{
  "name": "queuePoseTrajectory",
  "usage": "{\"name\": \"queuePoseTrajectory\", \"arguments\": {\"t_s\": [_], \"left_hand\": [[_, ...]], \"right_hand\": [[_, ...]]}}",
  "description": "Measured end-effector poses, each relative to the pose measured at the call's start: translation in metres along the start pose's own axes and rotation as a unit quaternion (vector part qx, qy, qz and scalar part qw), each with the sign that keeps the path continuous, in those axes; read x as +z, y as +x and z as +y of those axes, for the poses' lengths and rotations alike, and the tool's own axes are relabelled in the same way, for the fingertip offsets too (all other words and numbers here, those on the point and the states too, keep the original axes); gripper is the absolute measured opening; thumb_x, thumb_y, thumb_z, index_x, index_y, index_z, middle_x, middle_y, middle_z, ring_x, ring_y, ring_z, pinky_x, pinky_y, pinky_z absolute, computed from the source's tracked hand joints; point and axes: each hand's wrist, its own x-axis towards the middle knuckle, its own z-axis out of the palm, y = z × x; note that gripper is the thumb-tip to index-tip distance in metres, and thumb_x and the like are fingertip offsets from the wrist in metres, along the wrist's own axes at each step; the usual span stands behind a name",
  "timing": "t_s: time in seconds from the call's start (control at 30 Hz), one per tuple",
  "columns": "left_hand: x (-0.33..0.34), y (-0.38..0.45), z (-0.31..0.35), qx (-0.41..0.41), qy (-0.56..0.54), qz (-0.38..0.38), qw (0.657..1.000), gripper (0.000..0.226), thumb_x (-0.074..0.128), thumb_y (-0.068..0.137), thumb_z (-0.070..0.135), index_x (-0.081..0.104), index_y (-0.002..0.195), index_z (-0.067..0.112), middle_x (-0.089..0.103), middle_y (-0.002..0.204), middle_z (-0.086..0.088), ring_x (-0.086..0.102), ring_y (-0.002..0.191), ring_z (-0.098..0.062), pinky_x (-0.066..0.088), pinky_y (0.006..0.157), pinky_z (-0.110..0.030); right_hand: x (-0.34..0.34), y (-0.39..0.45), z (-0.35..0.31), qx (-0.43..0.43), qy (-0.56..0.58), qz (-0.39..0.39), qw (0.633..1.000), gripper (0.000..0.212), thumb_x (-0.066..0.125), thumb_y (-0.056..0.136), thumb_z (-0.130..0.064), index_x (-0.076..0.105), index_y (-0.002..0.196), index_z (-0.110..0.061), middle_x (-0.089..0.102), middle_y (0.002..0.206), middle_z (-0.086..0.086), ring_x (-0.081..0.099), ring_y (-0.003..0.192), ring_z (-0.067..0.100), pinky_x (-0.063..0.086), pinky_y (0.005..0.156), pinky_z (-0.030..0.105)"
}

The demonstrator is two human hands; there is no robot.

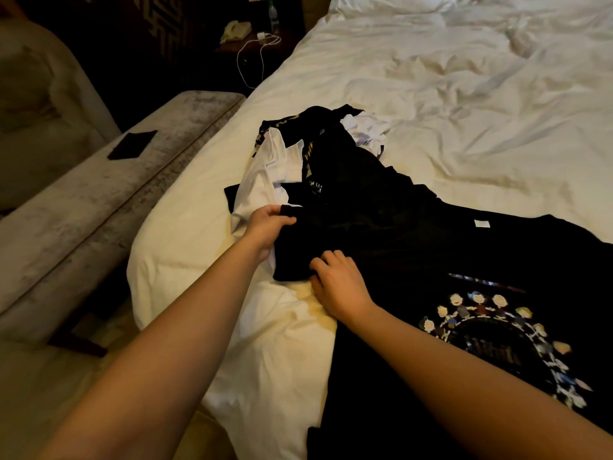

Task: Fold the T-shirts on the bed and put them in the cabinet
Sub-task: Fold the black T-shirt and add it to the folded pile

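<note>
Now the black T-shirt sleeve is being pinched by the left hand and right hand, its body trailing rightward across the bed.

I stand at the foot of a bed made up in rumpled white linen, its pillows at the far end. Left of the bed runs a long grey upholstered bench with a dark flat square on it. Beyond the bench sits a pale armchair. At the bed's head, a dark nightstand holds a telephone, a bottle and a white charging cable. The light is dim and warm.
</note>
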Motion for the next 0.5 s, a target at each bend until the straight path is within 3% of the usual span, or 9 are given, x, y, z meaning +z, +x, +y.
{"name": "queuePoseTrajectory", "arguments": {"t_s": [0.13, 0.2, 0.27, 0.33, 0.4, 0.5], "left_hand": [[-0.009, 0.004, 0.004, -0.041, -0.106, 0.02, 0.993, 0.028, 0.059, 0.081, -0.011, 0.053, 0.079, 0.016, 0.059, 0.072, -0.004, 0.058, 0.07, -0.018, 0.05, 0.055, -0.023], [-0.011, 0.007, 0.002, -0.041, -0.095, 0.013, 0.995, 0.02, 0.068, 0.081, -0.003, 0.061, 0.089, 0.014, 0.065, 0.08, -0.005, 0.062, 0.078, -0.019, 0.053, 0.061, -0.025], [-0.009, 0.01, -0.002, -0.024, -0.01, 0.033, 0.999, 0.038, 0.079, 0.079, 0.006, 0.064, 0.114, 0.01, 0.068, 0.103, -0.008, 0.065, 0.096, -0.022, 0.056, 0.081, -0.031], [-0.007, 0.01, -0.002, 0.006, 0.084, 0.074, 0.994, 0.048, 0.083, 0.077, 0.011, 0.063, 0.121, 0.007, 0.065, 0.11, -0.007, 0.063, 0.103, -0.021, 0.053, 0.093, -0.033], [-0.007, 0.009, -0.001, 0.066, 0.166, 0.098, 0.979, 0.043, 0.081, 0.08, 0.011, 0.065, 0.12, 0.006, 0.066, 0.107, -0.009, 0.064, 0.103, -0.022, 0.05, 0.091, -0.029], [-0.008, 0.005, -0.002, 0.207, 0.298, 0.153, 0.919, 0.028, 0.072, 0.089, 0.013, 0.066, 0.116, 0.008, 0.067, 0.108, -0.011, 0.062, 0.102, -0.024, 0.042, 0.084, -0.023]], "right_hand": [[-0.005, -0.001, -0.003, 0.017, 0.054, 0.039, 0.998, 0.015, 0.055, 0.091, -0.026, 0.06, 0.101, -0.016, 0.059, 0.099, 0.001, 0.052, 0.095, 0.022, 0.04, 0.081, 0.035], [-0.005, -0.002, -0.005, 0.012, 0.043, 0.017, 0.999, 0.018, 0.056, 0.087, -0.027, 0.057, 0.103, -0.017, 0.057, 0.101, 0.0, 0.052, 0.097, 0.022, 0.039, 0.082, 0.034], [-0.003, -0.001, -0.008, -0.011, 0.017, -0.018, 1.0, 0.031, 0.058, 0.086, -0.029, 0.054, 0.115, -0.017, 0.054, 0.111, 0.002, 0.05, 0.104, 0.023, 0.04, 0.087, 0.035], [0.001, 0.002, -0.015, -0.038, -0.024, -0.04, 0.998, 0.042, 0.061, 0.088, -0.034, 0.052, 0.125, -0.017, 0.053, 0.116, 0.004, 0.05, 0.107, 0.024, 0.041, 0.089, 0.036], [0.004, 0.007, -0.024, -0.074, -0.072, -0.043, 0.994, 0.041, 0.066, 0.086, -0.036, 0.057, 0.121, -0.015, 0.057, 0.109, 0.007, 0.055, 0.1, 0.027, 0.044, 0.082, 0.037], [0.006, 0.013, -0.035, -0.117, -0.103, -0.035, 0.987, 0.026, 0.069, 0.081, -0.025, 0.065, 0.104, -0.014, 0.063, 0.092, 0.006, 0.06, 0.084, 0.026, 0.045, 0.07, 0.036]]}}
